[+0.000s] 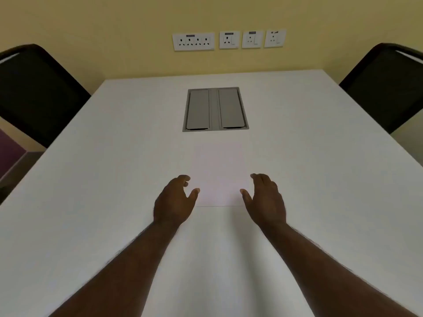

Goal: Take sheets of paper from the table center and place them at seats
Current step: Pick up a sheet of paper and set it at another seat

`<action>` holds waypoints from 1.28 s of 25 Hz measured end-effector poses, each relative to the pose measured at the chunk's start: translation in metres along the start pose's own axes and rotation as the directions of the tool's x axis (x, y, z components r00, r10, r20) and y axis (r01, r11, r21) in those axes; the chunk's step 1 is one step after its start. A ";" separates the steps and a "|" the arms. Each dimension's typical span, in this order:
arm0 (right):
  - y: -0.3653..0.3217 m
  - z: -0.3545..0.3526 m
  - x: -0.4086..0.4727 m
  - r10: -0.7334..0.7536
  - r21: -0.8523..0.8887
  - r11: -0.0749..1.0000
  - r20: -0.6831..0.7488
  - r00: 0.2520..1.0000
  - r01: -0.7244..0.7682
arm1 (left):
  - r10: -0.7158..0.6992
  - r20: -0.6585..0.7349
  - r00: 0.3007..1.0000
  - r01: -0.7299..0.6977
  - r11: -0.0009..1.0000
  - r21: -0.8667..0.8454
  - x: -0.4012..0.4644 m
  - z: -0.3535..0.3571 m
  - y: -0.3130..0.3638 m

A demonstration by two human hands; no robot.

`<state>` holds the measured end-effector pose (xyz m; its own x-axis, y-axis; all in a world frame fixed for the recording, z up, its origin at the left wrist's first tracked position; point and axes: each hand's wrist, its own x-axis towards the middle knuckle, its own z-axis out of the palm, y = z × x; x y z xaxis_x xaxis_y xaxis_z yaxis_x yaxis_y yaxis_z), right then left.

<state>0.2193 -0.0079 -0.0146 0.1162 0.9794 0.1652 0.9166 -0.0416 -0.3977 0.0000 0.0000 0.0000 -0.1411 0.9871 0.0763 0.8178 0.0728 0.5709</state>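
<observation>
A white sheet of paper (218, 172), or a thin stack, lies flat in the middle of the white table (91, 202). My left hand (175, 201) sits at the paper's near left corner, fingers apart and curled, thumb tip over the paper's edge. My right hand (265, 199) mirrors it at the near right corner, open, thumb pointing at the paper. Neither hand grips anything. I cannot tell how many sheets there are.
A grey cable box (215, 109) with two closed lids is set into the table just beyond the paper. A black chair (34, 92) stands at the far left and another black chair (386, 88) at the far right. Wall sockets (229, 40) line the yellow wall.
</observation>
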 end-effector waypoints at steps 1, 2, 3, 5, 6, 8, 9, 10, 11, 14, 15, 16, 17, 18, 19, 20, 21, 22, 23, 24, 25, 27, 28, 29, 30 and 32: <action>0.002 0.007 0.008 0.057 0.056 0.997 0.027 0.998 -0.058 | -0.045 0.035 0.998 0.046 0.999 -0.021 0.010 0.007 -0.002; 0.004 0.014 0.017 0.107 0.099 0.989 0.056 0.993 -0.112 | -0.086 0.071 0.994 0.087 0.996 -0.023 0.020 0.015 -0.004; 0.008 0.022 0.027 0.131 0.115 0.984 0.074 0.989 -0.139 | -0.108 0.103 0.989 0.110 0.994 -0.020 0.030 0.024 -0.008; 0.013 0.037 0.047 0.181 0.132 0.971 0.129 0.975 -0.198 | -0.152 0.157 0.976 0.156 0.988 -0.018 0.049 0.043 -0.011; 0.016 0.043 0.057 0.203 0.130 0.966 0.149 0.968 -0.223 | -0.165 0.152 0.975 0.169 0.986 -0.010 0.058 0.051 -0.011; 0.019 0.057 0.075 0.266 0.117 0.949 0.201 0.943 -0.293 | -0.200 0.124 0.972 0.195 0.979 0.056 0.074 0.066 -0.014; 0.021 0.064 0.083 0.320 0.096 0.933 0.227 0.920 -0.348 | -0.236 0.122 0.964 0.225 0.969 0.102 0.082 0.073 -0.015; 0.020 0.069 0.090 0.386 0.067 0.908 0.249 0.888 -0.413 | -0.286 0.133 0.949 0.269 0.954 0.132 0.089 0.076 -0.015; 0.019 0.073 0.096 0.458 0.029 0.876 0.262 0.849 -0.482 | -0.341 0.149 0.928 0.321 0.936 0.146 0.094 0.080 -0.015; 0.016 0.082 0.108 0.618 -0.098 0.779 0.288 0.732 -0.619 | -0.480 0.170 0.861 0.457 0.876 0.155 0.104 0.089 -0.012; 0.015 0.084 0.111 0.639 -0.121 0.763 0.294 0.711 -0.635 | -0.503 0.161 0.849 0.478 0.862 0.168 0.105 0.092 -0.010; 0.015 0.085 0.114 0.651 -0.135 0.752 0.308 0.693 -0.646 | -0.515 0.155 0.843 0.488 0.853 0.183 0.107 0.094 -0.010; 0.014 0.086 0.116 0.654 -0.140 0.748 0.325 0.683 -0.649 | -0.518 0.148 0.842 0.489 0.850 0.196 0.108 0.096 -0.009; 0.013 0.086 0.118 0.655 -0.135 0.743 0.344 0.672 -0.655 | -0.521 0.148 0.841 0.490 0.848 0.201 0.109 0.097 -0.009; 0.012 0.086 0.121 0.656 -0.114 0.738 0.355 0.666 -0.665 | -0.523 0.153 0.838 0.491 0.847 0.204 0.110 0.098 -0.009; 0.011 0.086 0.122 0.656 -0.078 0.729 0.364 0.662 -0.680 | -0.525 0.164 0.835 0.491 0.846 0.206 0.111 0.098 -0.010; 0.010 0.086 0.123 0.653 -0.026 0.719 0.369 0.662 -0.695 | -0.523 0.168 0.835 0.489 0.848 0.205 0.112 0.098 -0.010; 0.009 0.087 0.123 0.646 0.032 0.709 0.372 0.667 -0.705 | -0.519 0.170 0.838 0.487 0.851 0.197 0.112 0.098 -0.010; 0.008 0.088 0.123 0.632 0.087 0.708 0.364 0.684 -0.701 | -0.509 0.166 0.844 0.482 0.858 0.180 0.112 0.098 -0.009; 0.009 0.089 0.122 0.617 0.134 0.717 0.336 0.712 -0.684 | -0.496 0.161 0.853 0.474 0.866 0.161 0.111 0.099 -0.010; 0.010 0.090 0.121 0.599 0.175 0.734 0.286 0.748 -0.656 | -0.484 0.153 0.861 0.466 0.873 0.142 0.109 0.099 -0.010; 0.012 0.091 0.120 0.554 0.250 0.776 0.169 0.815 -0.579 | -0.464 0.142 0.874 0.450 0.885 0.122 0.107 0.099 -0.011; 0.013 0.090 0.119 0.534 0.288 0.786 0.130 0.835 -0.548 | -0.454 0.141 0.880 0.442 0.890 0.112 0.107 0.099 -0.012; 0.014 0.090 0.118 0.520 0.319 0.789 0.110 0.847 -0.526 | -0.442 0.138 0.886 0.432 0.897 0.094 0.107 0.100 -0.014; 0.016 0.090 0.117 0.511 0.337 0.790 0.099 0.854 -0.512 | -0.428 0.137 0.893 0.422 0.904 0.070 0.106 0.100 -0.017; 0.018 0.092 0.114 0.499 0.344 0.799 0.076 0.863 -0.493 | -0.393 0.131 0.910 0.394 0.919 0.020 0.104 0.103 -0.023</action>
<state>0.2142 0.1214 -0.0864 0.5284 0.8398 -0.1249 0.5440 -0.4478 -0.7096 0.0235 0.1158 -0.0894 -0.3767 0.8884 -0.2624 0.7069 0.4588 0.5383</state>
